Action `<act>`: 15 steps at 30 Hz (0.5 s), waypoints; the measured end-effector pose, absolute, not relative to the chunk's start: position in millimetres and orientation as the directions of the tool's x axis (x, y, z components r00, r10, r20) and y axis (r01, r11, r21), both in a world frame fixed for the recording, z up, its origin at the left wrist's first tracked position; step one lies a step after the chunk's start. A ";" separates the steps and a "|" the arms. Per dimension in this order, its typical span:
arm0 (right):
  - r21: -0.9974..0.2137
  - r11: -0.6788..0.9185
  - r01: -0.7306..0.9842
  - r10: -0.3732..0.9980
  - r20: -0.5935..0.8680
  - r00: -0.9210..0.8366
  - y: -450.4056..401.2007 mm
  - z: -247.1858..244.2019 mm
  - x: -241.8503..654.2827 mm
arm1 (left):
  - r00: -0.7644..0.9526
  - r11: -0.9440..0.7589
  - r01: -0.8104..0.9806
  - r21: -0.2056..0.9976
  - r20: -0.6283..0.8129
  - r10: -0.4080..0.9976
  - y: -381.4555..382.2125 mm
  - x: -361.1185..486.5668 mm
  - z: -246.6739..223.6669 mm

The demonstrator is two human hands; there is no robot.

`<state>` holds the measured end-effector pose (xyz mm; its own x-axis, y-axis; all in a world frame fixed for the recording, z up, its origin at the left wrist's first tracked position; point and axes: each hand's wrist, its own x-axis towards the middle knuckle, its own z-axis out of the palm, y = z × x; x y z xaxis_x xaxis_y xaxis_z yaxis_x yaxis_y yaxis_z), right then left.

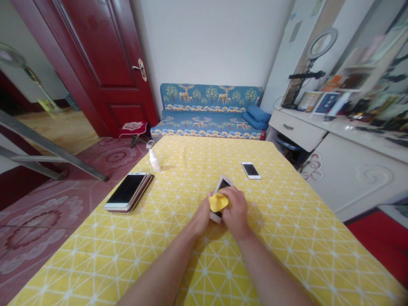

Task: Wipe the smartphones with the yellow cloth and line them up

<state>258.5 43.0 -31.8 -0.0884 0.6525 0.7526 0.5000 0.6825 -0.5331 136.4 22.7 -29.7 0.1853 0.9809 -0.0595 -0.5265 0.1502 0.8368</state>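
Note:
In front of me a white smartphone with a dark screen rests on or just over the yellow patterned tablecloth; I cannot tell which. My left hand grips its left edge. A crumpled yellow cloth is pinched in my right hand and lies against the screen, covering its middle. Only the phone's top and bottom ends show around the cloth and fingers.
On the left side of the table are a stack of smartphones and a small white spray bottle. Another white smartphone lies at the right. Beyond the table stand a blue patterned sofa and a white dresser.

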 end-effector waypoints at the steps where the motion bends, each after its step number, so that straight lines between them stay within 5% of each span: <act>1: -0.580 0.644 0.499 0.666 0.746 0.006 47.6 -33.6 263.9 | 0.191 0.105 -0.463 0.880 -0.017 0.982 21.4 135.7 -27.3; 6: -0.772 0.483 0.414 0.721 0.619 0.312 64.2 -45.3 279.7 | 0.255 0.093 -0.389 0.917 0.010 0.967 19.2 134.5 -21.6; 11: -0.786 0.497 0.368 0.769 0.595 0.234 64.2 -46.6 276.1 | 0.155 0.106 -0.445 0.889 -0.040 0.987 29.5 134.7 -36.1; 15: -0.697 0.548 0.463 0.785 0.619 0.003 52.9 -38.1 267.8 | 0.016 0.008 -0.455 0.891 -0.001 1.000 35.1 135.4 -41.7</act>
